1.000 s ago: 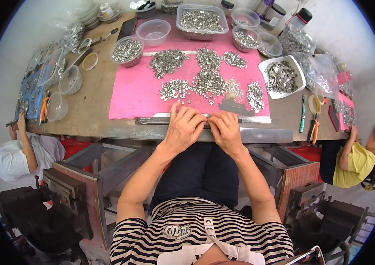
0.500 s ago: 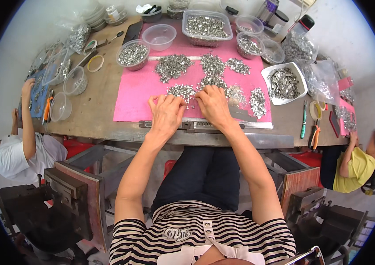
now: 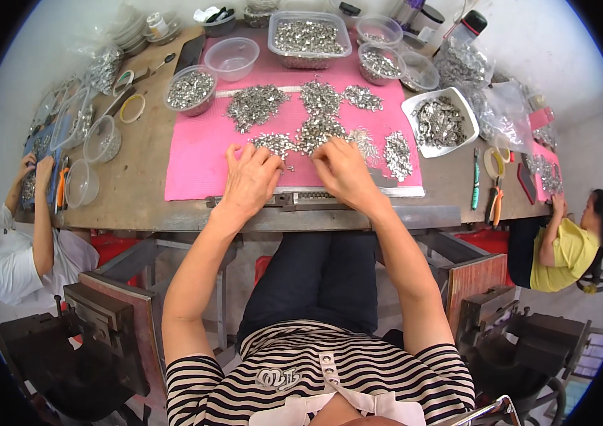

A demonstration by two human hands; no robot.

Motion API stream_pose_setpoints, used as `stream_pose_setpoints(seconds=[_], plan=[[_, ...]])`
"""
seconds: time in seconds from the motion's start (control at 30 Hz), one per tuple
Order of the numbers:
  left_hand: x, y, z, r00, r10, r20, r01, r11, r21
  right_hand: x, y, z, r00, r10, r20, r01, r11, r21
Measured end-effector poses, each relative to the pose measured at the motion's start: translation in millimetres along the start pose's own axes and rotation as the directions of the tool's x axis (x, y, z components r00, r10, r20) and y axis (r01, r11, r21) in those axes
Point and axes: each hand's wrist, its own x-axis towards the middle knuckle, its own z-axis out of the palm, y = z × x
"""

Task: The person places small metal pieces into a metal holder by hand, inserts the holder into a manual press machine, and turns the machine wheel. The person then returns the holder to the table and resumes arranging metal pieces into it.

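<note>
Over a pink ribbed mat (image 3: 198, 160), both my hands bend down among heaps of small silvery metal parts. My left hand (image 3: 250, 181) rests by a small heap (image 3: 271, 142), its thumb and forefinger closed together and its little finger raised. A tiny metal piece (image 3: 289, 168) shows by those fingertips. My right hand (image 3: 348, 174) has its fingers curled into a pinch just below a denser heap (image 3: 319, 131); anything between them is hidden. Beneath both hands, a narrow metal fixture (image 3: 287, 201) with a dark toothed strip lies along the table's front edge.
A rectangular tub (image 3: 308, 42) and a round bowl (image 3: 191, 89) hold metal parts, as does a white tray (image 3: 443, 124) at right. Pliers (image 3: 495, 199) and a green-handled tool (image 3: 475, 181) lie beyond it. Co-workers sit left (image 3: 24, 248) and right (image 3: 564, 248).
The whole view has shifted, moving the table leftward in the picture. My right hand has moved slightly right over the mat, widening the gap between my hands. The left co-worker's raised hand has lowered.
</note>
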Motion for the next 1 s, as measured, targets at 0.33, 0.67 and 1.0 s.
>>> stream_pose_setpoints(seconds=[0.33, 0.67, 1.0], plan=[[2.7, 0.2, 0.9, 0.997, -0.072, 0.005, 0.072, 0.991, -0.113, -65.2, -8.4, -9.4, 0.997, -0.076, -0.031, 0.075, 0.997, -0.038], [-10.4, 5.5, -0.7, 0.987, -0.153, -0.043, 0.139, 0.962, -0.235, -38.2, -7.5, -6.2, 0.993, -0.119, -0.021, 0.118, 0.992, -0.054], [-17.0, -0.4, -5.9, 0.978, -0.206, -0.016, 0.2, 0.965, -0.171, -0.1, -6.9, 39.1, 0.982, -0.168, 0.083, 0.175, 0.98, -0.09]])
